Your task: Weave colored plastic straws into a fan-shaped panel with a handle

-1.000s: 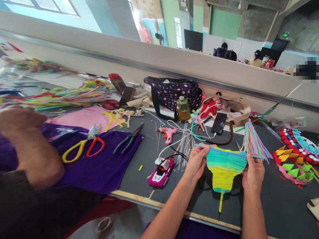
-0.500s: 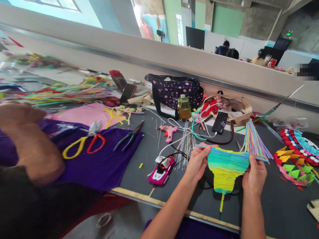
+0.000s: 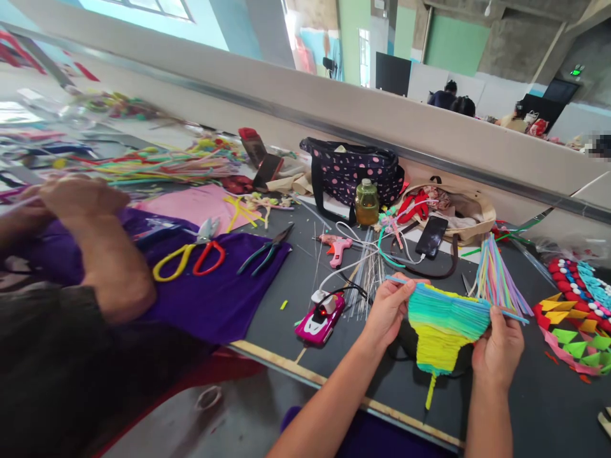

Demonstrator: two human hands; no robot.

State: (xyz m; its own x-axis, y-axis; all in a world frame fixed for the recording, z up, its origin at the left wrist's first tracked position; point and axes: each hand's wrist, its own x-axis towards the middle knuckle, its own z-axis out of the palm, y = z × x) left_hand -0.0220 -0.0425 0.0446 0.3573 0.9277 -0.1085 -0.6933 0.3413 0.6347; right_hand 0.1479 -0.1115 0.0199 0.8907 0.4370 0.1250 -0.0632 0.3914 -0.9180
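Observation:
A flat piece [image 3: 442,327] of blue, turquoise and yellow fuzzy strips is held up over the dark table, with a thin yellow stem pointing down. My left hand [image 3: 389,312] pinches its upper left corner, where a blue strip sticks out. At its upper right corner my right hand [image 3: 499,343] is closed on the piece, and the strip's other end pokes out beyond the fingers. Behind it lies a bundle of pastel strips [image 3: 499,273]. A black object, partly hidden, rests beneath the piece.
A magenta power strip [image 3: 321,321], pink glue gun [image 3: 337,248], phone [image 3: 432,236] and bottle [image 3: 366,202] lie on the table. Left are pliers [image 3: 265,251], scissors [image 3: 205,251] on purple cloth, and another person's arm [image 3: 109,254]. Colourful paper-and-bead pieces [image 3: 573,337] sit right.
The camera view has shifted, so the table's things appear farther right. The other person's hands show more fully at the left. Both my hands keep hold of the piece.

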